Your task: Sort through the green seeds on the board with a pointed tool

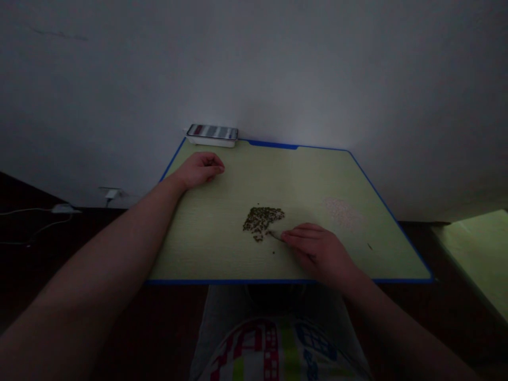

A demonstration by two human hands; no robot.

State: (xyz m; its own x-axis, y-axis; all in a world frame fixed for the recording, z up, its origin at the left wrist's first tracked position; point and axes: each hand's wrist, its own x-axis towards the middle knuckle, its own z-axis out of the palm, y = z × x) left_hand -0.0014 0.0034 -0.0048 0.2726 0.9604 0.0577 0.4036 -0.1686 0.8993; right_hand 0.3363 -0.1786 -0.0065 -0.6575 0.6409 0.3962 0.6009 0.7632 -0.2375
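Note:
My right hand pinches a thin metal tool whose exact kind I cannot make out. Its tip touches the near right edge of a small heap of green beans, which look like mung beans with pale grains among them. To the right of that hand lies a spread of whitish grains, resembling rice. My left hand rests at the table's left side, fingers curled inward. What lies inside those fingers, if anything, is hidden. A single bean sits apart from the heap.
The pale yellow-green tabletop has a blue rim and stands against a wall. At its back left corner, a phone lies on a white box. A small dark sliver is near the right edge. A plug is in the wall.

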